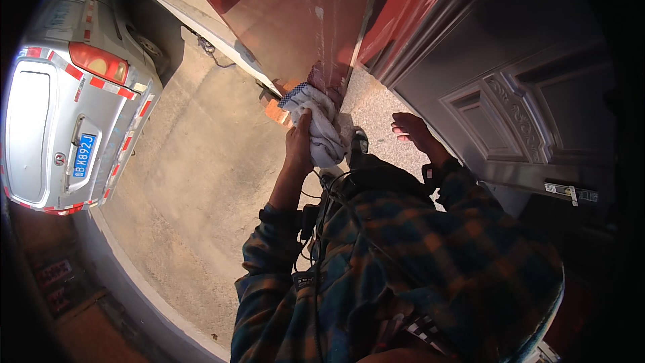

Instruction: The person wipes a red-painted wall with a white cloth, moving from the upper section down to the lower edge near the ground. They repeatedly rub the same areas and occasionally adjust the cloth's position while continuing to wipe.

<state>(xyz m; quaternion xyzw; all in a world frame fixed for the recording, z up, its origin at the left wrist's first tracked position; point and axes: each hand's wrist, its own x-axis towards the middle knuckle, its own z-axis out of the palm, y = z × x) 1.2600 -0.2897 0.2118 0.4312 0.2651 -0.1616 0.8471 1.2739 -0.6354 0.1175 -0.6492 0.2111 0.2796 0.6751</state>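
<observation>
A bunched white cloth with a blue checked edge is in my left hand, whose thumb lies along its side. The cloth is up against the lower part of a glossy red panel, which mirrors it and bears pale streaks. My right hand is off to the right, fingers loosely bent, holding nothing, between the red panel and a dark door. Black cables hang down the front of my plaid shirt.
A silver van with red and white reflective strips stands at the left. Bricks lie beside the panel's foot. At the right is a dark panelled door with a metal handle. A low kerb curves at lower left.
</observation>
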